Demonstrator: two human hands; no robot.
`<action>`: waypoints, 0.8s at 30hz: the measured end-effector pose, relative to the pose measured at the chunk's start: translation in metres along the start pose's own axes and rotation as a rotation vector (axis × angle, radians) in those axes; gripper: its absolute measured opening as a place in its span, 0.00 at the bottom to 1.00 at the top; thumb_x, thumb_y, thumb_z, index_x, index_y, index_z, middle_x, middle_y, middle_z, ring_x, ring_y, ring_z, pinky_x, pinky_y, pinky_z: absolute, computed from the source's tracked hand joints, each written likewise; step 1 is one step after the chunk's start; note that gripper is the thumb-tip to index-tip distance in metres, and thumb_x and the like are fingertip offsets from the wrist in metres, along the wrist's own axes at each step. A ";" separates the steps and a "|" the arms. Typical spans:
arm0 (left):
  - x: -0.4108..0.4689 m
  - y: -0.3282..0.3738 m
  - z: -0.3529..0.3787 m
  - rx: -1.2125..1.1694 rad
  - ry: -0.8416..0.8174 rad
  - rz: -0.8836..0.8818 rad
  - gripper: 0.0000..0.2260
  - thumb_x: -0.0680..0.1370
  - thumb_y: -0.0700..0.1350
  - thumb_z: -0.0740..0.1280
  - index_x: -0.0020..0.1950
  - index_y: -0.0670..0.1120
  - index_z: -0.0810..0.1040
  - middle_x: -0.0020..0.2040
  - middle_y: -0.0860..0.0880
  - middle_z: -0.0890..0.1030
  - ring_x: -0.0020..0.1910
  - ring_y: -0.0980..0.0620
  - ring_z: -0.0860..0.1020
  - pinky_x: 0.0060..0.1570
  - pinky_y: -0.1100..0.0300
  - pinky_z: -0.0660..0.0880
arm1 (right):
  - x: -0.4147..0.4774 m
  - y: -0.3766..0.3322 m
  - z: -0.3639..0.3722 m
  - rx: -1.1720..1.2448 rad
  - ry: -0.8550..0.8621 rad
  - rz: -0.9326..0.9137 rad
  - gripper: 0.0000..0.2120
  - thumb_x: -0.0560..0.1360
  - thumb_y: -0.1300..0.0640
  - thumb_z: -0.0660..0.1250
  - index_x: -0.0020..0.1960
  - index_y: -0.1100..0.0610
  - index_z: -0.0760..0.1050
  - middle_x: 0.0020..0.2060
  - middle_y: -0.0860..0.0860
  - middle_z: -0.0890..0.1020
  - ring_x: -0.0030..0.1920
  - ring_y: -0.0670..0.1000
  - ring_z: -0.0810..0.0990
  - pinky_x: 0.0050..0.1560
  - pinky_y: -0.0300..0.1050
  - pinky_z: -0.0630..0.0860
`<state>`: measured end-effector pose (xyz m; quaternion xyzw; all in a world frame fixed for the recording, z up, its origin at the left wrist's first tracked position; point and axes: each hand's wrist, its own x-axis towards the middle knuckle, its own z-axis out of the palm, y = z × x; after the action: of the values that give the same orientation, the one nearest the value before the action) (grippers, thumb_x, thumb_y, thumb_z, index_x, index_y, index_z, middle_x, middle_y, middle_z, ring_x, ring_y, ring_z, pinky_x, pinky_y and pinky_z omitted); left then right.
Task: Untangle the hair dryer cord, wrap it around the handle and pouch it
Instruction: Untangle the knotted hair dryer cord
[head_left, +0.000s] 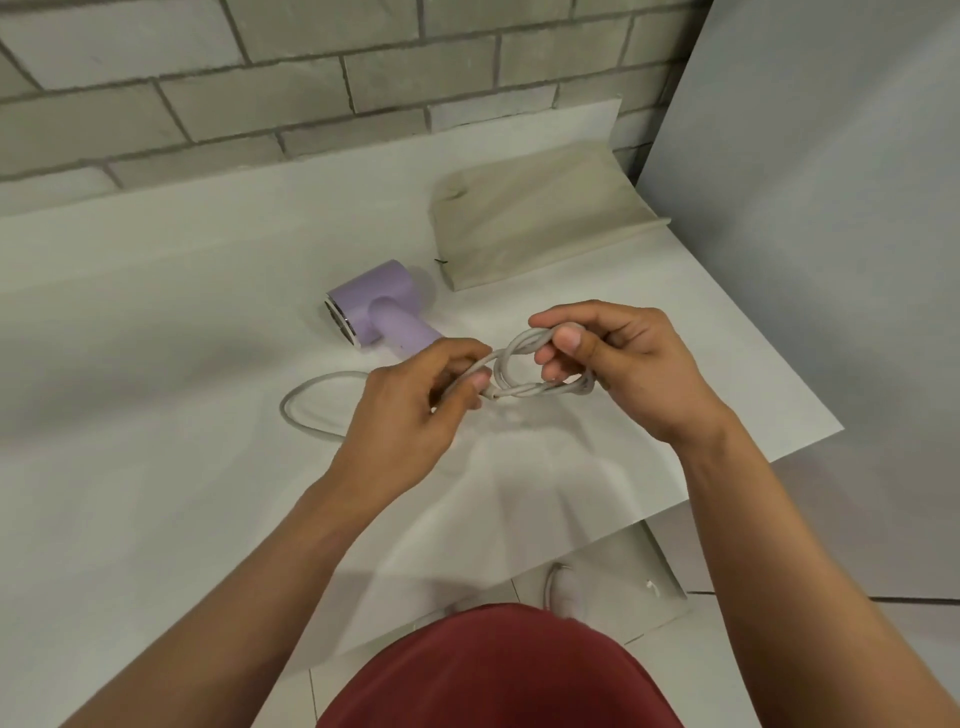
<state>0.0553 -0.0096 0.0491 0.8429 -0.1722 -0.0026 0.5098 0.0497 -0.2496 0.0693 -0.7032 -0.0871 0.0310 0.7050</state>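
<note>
Cord (530, 389), one pale grey length, is sitting tangled in a small twisted loop between the two hands, lifted just above the desk (156, 338). The left hand (410, 410) is pinching a strand at the loop's left side with curled fingers (470, 382). The right hand (623, 364) is gripping the loop's right side, its thumb and fingers closing round the twisted strands. A slack curve of the same cord is lying on the desk, left of the left hand. One lilac hair dryer (371, 306) is lying on its side just beyond the hands, its handle pointing toward them. One beige pouch (535, 228) is lying flat farther back and to the right, near the dryer but not touching it. A grey brick wall (260, 78) is running behind the desk, and a red shirt (493, 670) is showing at the bottom edge.
</note>
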 end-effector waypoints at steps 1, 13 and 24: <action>0.001 0.000 -0.001 -0.008 -0.018 -0.015 0.08 0.83 0.48 0.69 0.62 0.54 0.81 0.49 0.61 0.86 0.47 0.59 0.85 0.42 0.48 0.84 | 0.001 0.004 0.001 0.050 0.014 0.016 0.08 0.81 0.53 0.70 0.57 0.47 0.87 0.44 0.52 0.88 0.43 0.50 0.86 0.48 0.43 0.82; 0.032 0.016 -0.016 0.445 -0.172 0.305 0.05 0.83 0.45 0.68 0.57 0.47 0.81 0.51 0.53 0.81 0.51 0.48 0.77 0.51 0.47 0.75 | 0.001 0.024 0.015 0.496 0.116 0.080 0.11 0.84 0.55 0.62 0.53 0.53 0.84 0.40 0.53 0.82 0.44 0.51 0.83 0.42 0.43 0.81; 0.049 0.008 -0.020 0.203 -0.396 0.066 0.07 0.85 0.48 0.62 0.53 0.53 0.79 0.42 0.52 0.81 0.42 0.52 0.77 0.44 0.53 0.73 | 0.000 0.013 0.009 -0.485 0.323 -0.148 0.08 0.86 0.52 0.62 0.61 0.49 0.79 0.49 0.39 0.84 0.48 0.43 0.84 0.48 0.33 0.75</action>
<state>0.1028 -0.0098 0.0739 0.8669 -0.2956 -0.1341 0.3783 0.0491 -0.2404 0.0564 -0.8385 -0.0297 -0.1546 0.5217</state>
